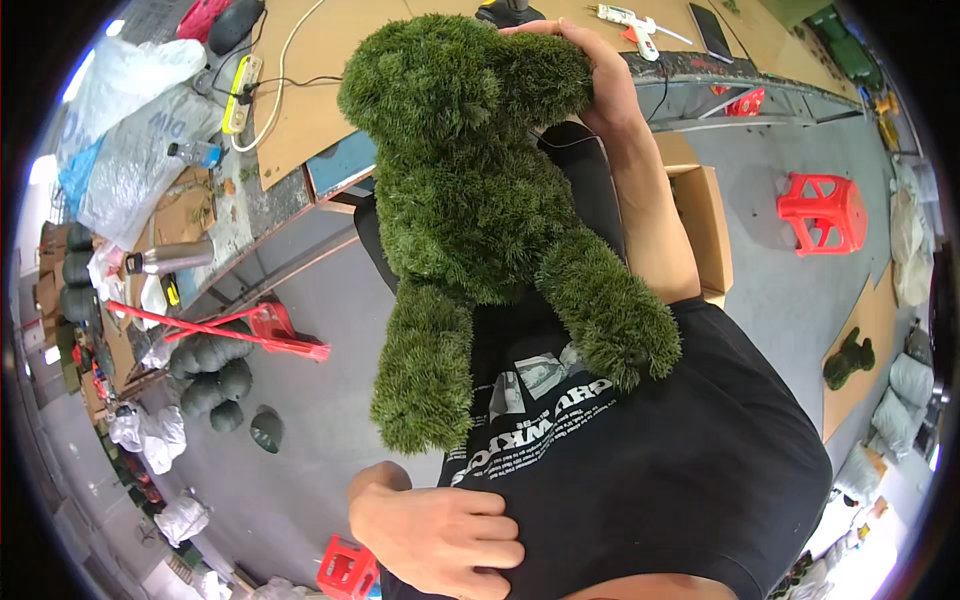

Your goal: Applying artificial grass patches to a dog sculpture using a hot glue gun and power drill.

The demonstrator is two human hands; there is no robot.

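One large green figure [470, 200], shaggy all over with short plastic-looking tufts, stood out at the middle of the workshop, its upper part in front of the table [258, 208] and its two legs reaching down over the person's black shirt [690, 420]. The right hand [600, 75] lay curved round the outer end of a stubby upper limb [545, 75], some fingers showing above its top edge; the greenery hid the rest, so I couldn't tell how firmly they pressed. The left hand [440, 530] was well below the nearer leg and apart from the figure, its fingers bent in close together against the shirt, and I couldn't make out whether they pinched anything. To my eye the figure looked light for its bulk, with a springy, prickly coat over something stiffer, since the limbs kept their shape without sagging. The tufts would probably grip the skin rather than slip, yet a hard squeeze or a tug might flatten or loosen them. I judged the thick trunk the safest place to take hold, with a broad, spread palm, or else the root of a limb; the leg tips seemed poorer handles. Behind it on the table were a white glue gun [640, 30] and a dark phone [710, 32].
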